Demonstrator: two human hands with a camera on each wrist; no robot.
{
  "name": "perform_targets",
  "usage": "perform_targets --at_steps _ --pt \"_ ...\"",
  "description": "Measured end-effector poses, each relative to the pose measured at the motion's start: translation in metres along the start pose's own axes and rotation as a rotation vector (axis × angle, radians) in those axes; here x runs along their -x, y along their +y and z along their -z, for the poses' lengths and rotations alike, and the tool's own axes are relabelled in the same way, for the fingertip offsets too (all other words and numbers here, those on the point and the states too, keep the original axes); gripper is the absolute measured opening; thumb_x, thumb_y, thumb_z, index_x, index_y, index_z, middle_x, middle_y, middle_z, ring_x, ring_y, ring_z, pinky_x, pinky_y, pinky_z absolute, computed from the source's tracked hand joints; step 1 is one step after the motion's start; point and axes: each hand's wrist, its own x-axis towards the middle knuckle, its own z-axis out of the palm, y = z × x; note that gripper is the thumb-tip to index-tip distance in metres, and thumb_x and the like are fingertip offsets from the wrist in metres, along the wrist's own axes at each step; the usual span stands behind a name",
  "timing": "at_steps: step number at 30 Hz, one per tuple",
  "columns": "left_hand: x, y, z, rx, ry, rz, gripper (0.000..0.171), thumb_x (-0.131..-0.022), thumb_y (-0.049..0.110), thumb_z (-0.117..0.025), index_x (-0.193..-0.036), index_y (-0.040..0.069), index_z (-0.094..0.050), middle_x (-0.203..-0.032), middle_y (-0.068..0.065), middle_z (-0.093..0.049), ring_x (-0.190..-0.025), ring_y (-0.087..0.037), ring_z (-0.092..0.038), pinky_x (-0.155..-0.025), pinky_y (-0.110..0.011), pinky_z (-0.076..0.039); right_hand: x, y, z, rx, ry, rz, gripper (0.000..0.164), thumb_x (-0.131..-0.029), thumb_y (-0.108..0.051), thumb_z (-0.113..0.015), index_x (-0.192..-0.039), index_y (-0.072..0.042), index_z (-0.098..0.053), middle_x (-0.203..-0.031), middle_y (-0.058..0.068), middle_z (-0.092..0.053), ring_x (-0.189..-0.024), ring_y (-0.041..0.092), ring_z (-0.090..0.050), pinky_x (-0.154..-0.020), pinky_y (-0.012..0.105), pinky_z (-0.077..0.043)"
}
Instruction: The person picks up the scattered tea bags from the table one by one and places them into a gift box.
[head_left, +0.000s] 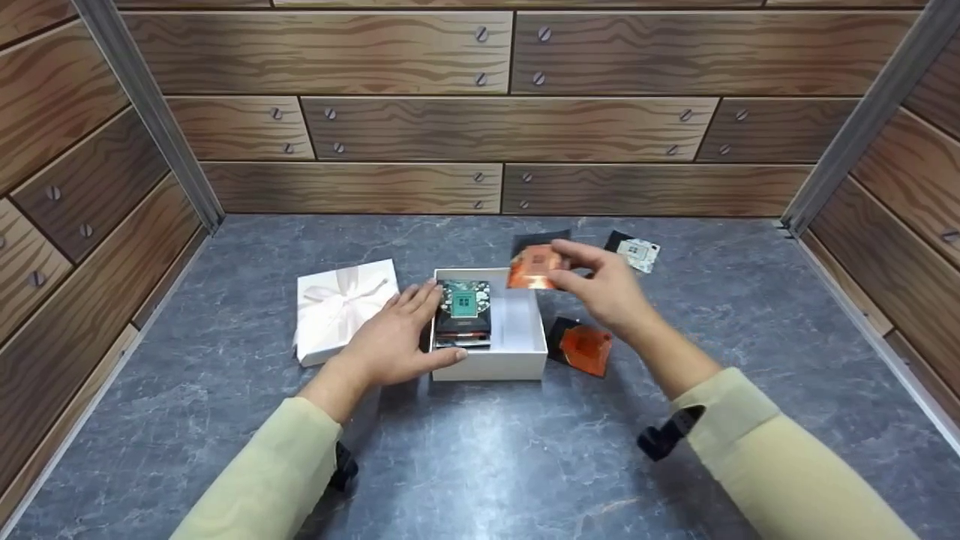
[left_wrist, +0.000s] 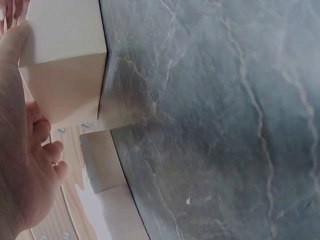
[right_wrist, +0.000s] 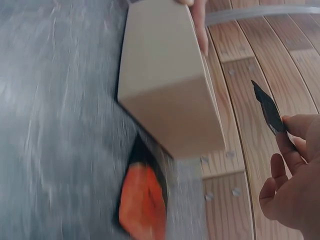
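Note:
A white open box (head_left: 491,366) stands on the grey marbled table, with a stack of packets along its left side. The top packet (head_left: 463,304) is black and green. My left hand (head_left: 401,337) rests on the box's left edge, fingers extended along it and thumb reaching over the front rim. Above the box's right rear corner my right hand (head_left: 604,289) pinches an orange-and-black packet (head_left: 534,266) between thumb and fingers. In the right wrist view that packet (right_wrist: 270,109) shows edge-on, held clear of the box. The right part of the box shows its bare white bottom.
A white lid (head_left: 341,311) with a ribbon bow lies left of the box. Right of the box lies an orange-and-black packet (head_left: 585,349); farther back is a white-and-black one (head_left: 636,251). Wood-patterned walls (head_left: 405,127) enclose the back and sides.

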Motion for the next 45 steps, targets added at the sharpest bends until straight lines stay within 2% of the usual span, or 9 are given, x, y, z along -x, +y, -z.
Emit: perform_targets --at_steps 5,9,15,21,29,34,41,45 --pt "0.000 0.002 0.002 0.001 -0.002 0.000 0.115 -0.092 0.084 -0.051 -0.170 0.005 -0.021 -0.175 -0.013 -0.019 -0.160 -0.040 -0.020 -0.130 -0.052 -0.017 -0.004 -0.005 -0.025 0.031 -0.062 0.002 0.048 -0.095 -0.007 -0.078 -0.141 0.002 -0.067 -0.118 0.017 -0.073 -0.089 0.019 -0.068 -0.076 0.024 -0.059" --pt "0.000 0.002 0.002 0.008 -0.002 -0.002 0.115 -0.092 0.085 -0.049 -0.169 0.005 -0.021 -0.175 -0.013 -0.018 -0.160 -0.040 -0.019 -0.130 -0.052 -0.016 -0.006 -0.007 -0.040 0.097 -0.110 -0.025 0.048 -0.096 -0.014 -0.079 -0.142 -0.005 -0.069 -0.127 0.012 -0.072 -0.101 0.022 -0.066 -0.075 0.024 -0.058" --pt "0.001 -0.002 -0.001 0.007 -0.006 0.003 0.115 -0.092 0.087 -0.047 -0.170 0.006 -0.019 -0.176 -0.012 -0.016 -0.161 -0.039 -0.018 -0.130 -0.052 -0.016 -0.011 -0.005 -0.059 0.149 -0.170 -0.045 0.048 -0.095 -0.018 -0.081 -0.140 -0.005 -0.070 -0.120 0.011 -0.074 -0.104 0.026 -0.069 -0.074 0.027 -0.057" --pt "0.000 -0.002 -0.001 0.004 -0.007 0.006 0.115 -0.092 0.088 -0.046 -0.170 0.007 -0.019 -0.176 -0.011 -0.017 -0.161 -0.039 -0.019 -0.130 -0.052 -0.016 -0.013 -0.003 -0.073 0.222 -0.175 -0.025 0.047 -0.094 -0.020 -0.082 -0.138 -0.006 -0.072 -0.119 0.010 -0.076 -0.109 0.025 -0.068 -0.081 0.032 -0.056" --pt "0.000 -0.001 -0.002 -0.001 0.020 -0.018 0.113 -0.094 0.081 -0.052 -0.169 0.003 -0.021 -0.174 -0.016 -0.021 -0.159 -0.042 -0.022 -0.129 -0.053 -0.019 -0.015 -0.006 -0.086 0.300 -0.186 -0.022 0.046 -0.095 -0.018 -0.079 -0.139 -0.006 -0.071 -0.124 0.011 -0.076 -0.119 0.028 -0.067 -0.098 0.044 -0.055" --pt "0.000 -0.001 -0.002 -0.005 0.022 -0.020 0.112 -0.094 0.081 -0.053 -0.169 0.003 -0.022 -0.174 -0.016 -0.021 -0.159 -0.042 -0.022 -0.129 -0.053 -0.019 -0.016 -0.006 -0.090 0.326 -0.190 -0.031 0.046 -0.095 -0.017 -0.078 -0.139 -0.004 -0.070 -0.130 0.012 -0.074 -0.128 0.030 -0.064 -0.113 0.047 -0.047" --pt "0.001 0.000 -0.001 -0.001 0.022 -0.015 0.112 -0.094 0.080 -0.054 -0.169 0.004 -0.024 -0.174 -0.015 -0.021 -0.159 -0.042 -0.022 -0.129 -0.053 -0.020 -0.016 -0.004 -0.095 0.381 -0.186 0.025 0.046 -0.094 -0.018 -0.080 -0.136 -0.001 -0.072 -0.129 0.014 -0.074 -0.129 0.032 -0.064 -0.115 0.049 -0.044" --pt "0.001 0.001 0.000 0.005 0.024 -0.014 0.112 -0.093 0.081 -0.053 -0.169 0.003 -0.024 -0.174 -0.015 -0.022 -0.159 -0.041 -0.021 -0.129 -0.053 -0.020 -0.017 -0.004 -0.097 0.426 -0.195 0.052 0.046 -0.093 -0.020 -0.080 -0.135 -0.001 -0.072 -0.128 0.012 -0.075 -0.127 0.032 -0.066 -0.115 0.055 -0.037"
